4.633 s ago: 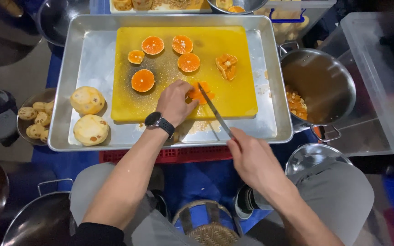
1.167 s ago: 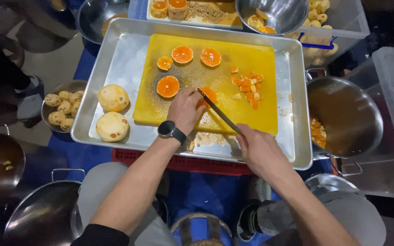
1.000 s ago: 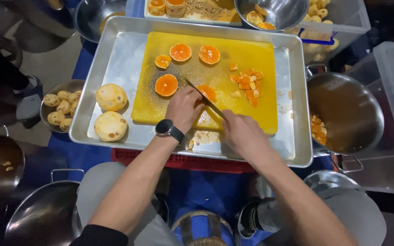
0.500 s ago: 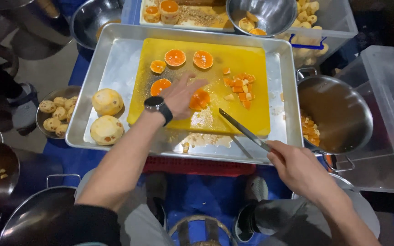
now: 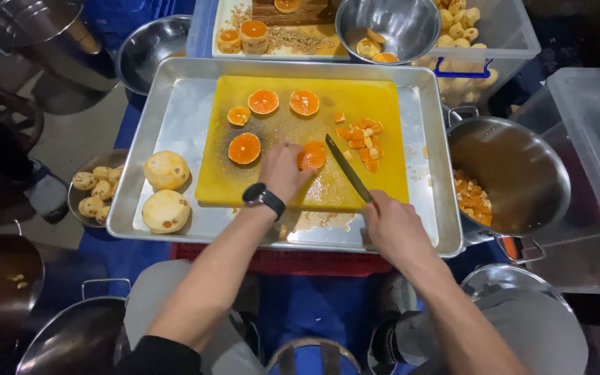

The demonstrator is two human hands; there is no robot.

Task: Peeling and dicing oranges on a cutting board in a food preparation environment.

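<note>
Orange fruit slices (image 5: pixel 244 148), yellow cutting board (image 5: pixel 383 104), silver tray (image 5: pixel 175 125)

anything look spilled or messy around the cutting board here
Yes. Pale scraps and juice have pooled on the metal tray past the near edge of the yellow cutting board, between the left hand and right hand. A few bits also lie off its right edge.

A grey concrete floor (image 5: pixel 71 132) shows at the left, dim and shadowed. Steel pots (image 5: pixel 43 42) and clear plastic bins (image 5: pixel 592 139) crowd around a blue-covered worktop (image 5: pixel 307 312), lit from above.
</note>
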